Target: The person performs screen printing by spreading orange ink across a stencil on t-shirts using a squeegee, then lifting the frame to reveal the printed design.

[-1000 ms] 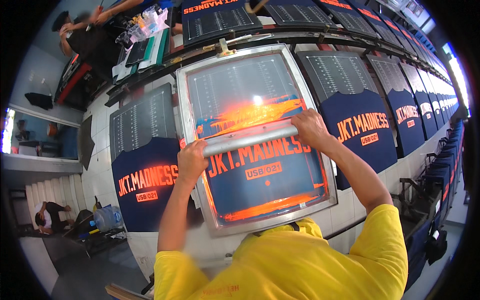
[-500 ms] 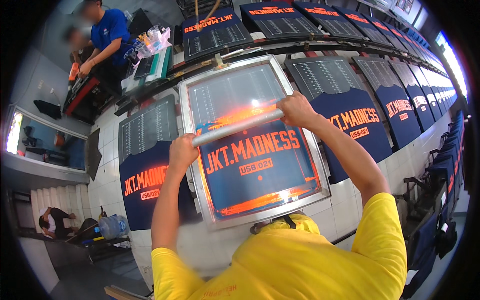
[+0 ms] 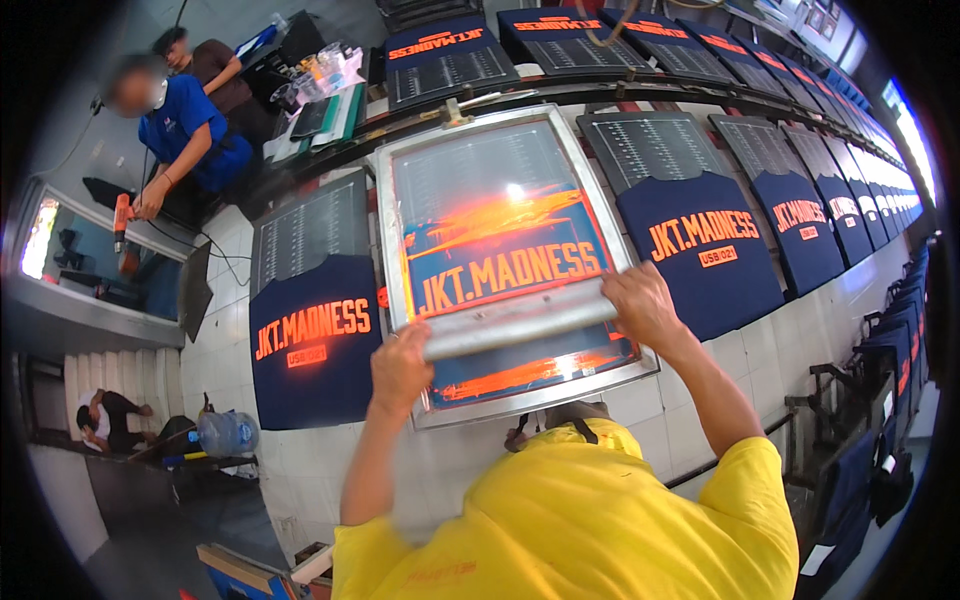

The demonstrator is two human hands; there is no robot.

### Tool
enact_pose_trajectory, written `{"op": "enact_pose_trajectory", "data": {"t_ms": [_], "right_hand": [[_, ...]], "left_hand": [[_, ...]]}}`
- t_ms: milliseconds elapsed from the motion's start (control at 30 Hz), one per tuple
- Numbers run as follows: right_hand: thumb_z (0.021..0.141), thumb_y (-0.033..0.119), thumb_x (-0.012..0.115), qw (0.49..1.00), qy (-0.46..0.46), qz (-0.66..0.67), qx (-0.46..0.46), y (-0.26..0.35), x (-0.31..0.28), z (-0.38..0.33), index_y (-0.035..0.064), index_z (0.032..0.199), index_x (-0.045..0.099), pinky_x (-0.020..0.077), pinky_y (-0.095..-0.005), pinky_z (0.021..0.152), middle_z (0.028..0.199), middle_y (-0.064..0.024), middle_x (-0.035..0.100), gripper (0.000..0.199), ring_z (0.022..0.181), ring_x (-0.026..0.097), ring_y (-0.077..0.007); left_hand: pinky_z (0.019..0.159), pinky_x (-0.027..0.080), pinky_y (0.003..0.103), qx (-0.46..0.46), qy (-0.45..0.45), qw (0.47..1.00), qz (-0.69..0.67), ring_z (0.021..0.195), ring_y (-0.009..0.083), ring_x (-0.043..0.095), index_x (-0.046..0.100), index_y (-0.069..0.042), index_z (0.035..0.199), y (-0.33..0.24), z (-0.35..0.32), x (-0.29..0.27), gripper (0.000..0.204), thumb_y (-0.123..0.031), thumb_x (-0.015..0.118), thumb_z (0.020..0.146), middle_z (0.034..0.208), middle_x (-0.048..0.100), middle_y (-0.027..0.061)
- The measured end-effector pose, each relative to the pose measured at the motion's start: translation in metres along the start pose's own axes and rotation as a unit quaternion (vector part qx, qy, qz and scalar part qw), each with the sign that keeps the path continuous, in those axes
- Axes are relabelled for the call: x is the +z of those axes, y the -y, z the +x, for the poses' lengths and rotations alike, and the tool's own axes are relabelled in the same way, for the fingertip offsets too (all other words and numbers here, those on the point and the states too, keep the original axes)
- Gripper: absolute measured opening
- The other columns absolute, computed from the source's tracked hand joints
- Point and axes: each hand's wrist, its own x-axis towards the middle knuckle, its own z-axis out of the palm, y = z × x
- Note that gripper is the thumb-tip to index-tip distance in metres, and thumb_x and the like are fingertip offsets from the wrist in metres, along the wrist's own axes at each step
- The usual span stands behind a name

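Drawn down the framed screen (image 3: 391,230), the squeegee (image 3: 520,324) lies between left hand (image 3: 402,366) and right hand (image 3: 643,305) (each gripping an end).

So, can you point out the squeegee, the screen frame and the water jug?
Squeegee (image 3: 520,327): head view, middle of its bar.
Screen frame (image 3: 392,228): head view, its left rail.
Water jug (image 3: 228,434): head view, middle of its side.
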Motion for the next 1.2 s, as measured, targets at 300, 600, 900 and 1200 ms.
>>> {"op": "enact_pose_trajectory", "data": {"t_ms": [300, 600, 900, 1200], "right_hand": [[0.052, 0.004, 0.076, 1.000, -0.015, 0.010, 0.016, 0.044, 0.024, -0.091, 0.0056, 0.092, 0.062, 0.0435, -0.0395, 0.078, 0.104, -0.0091, 0.068, 0.042, 0.096, 0.063, -0.0251], [0.066, 0.039, 0.083, 0.993, 0.090, 0.037, 0.065, 0.065, 0.026, -0.118, 0.0010, 0.116, 0.053, 0.0399, -0.0463, 0.094, 0.128, -0.0159, 0.054, 0.070, 0.119, 0.050, -0.0331], [0.085, 0.021, 0.068, 0.965, -0.066, 0.157, 0.199, 0.034, 0.028, -0.126, -0.0017, 0.119, 0.059, 0.0418, -0.0476, 0.098, 0.131, -0.0212, 0.055, 0.042, 0.118, 0.052, -0.0383], [0.093, 0.006, 0.054, 0.793, -0.118, 0.362, 0.476, -0.025, 0.107, -0.127, -0.0037, 0.112, 0.064, 0.0493, -0.0296, 0.077, 0.089, -0.0124, 0.069, 0.024, 0.083, 0.064, -0.0164]], "left_hand": [[0.087, 0.056, 0.036, -0.015, -0.009, 0.999, -0.041, 0.105, 0.0249, 0.066, 0.066, -0.004, 0.101, -0.036, -0.090, 0.033, 0.037, 0.007, 0.062, 0.065, 0.107, 0.067, 0.0070], [0.102, 0.047, 0.040, -0.024, 0.062, 0.998, -0.024, 0.130, 0.0330, 0.049, 0.056, 0.001, 0.118, -0.048, -0.125, 0.045, 0.051, 0.007, 0.059, 0.068, 0.131, 0.054, 0.0133], [0.112, 0.033, 0.046, -0.046, 0.039, 0.992, -0.113, 0.136, 0.0373, 0.040, 0.049, 0.002, 0.134, -0.039, -0.111, 0.011, 0.056, -0.019, 0.065, 0.085, 0.140, 0.048, 0.0172], [0.085, 0.050, 0.037, -0.334, -0.102, 0.921, -0.170, 0.100, 0.0337, 0.063, 0.064, 0.007, 0.114, 0.021, -0.110, 0.071, 0.031, -0.016, 0.053, 0.097, 0.111, 0.065, 0.0188]]}}
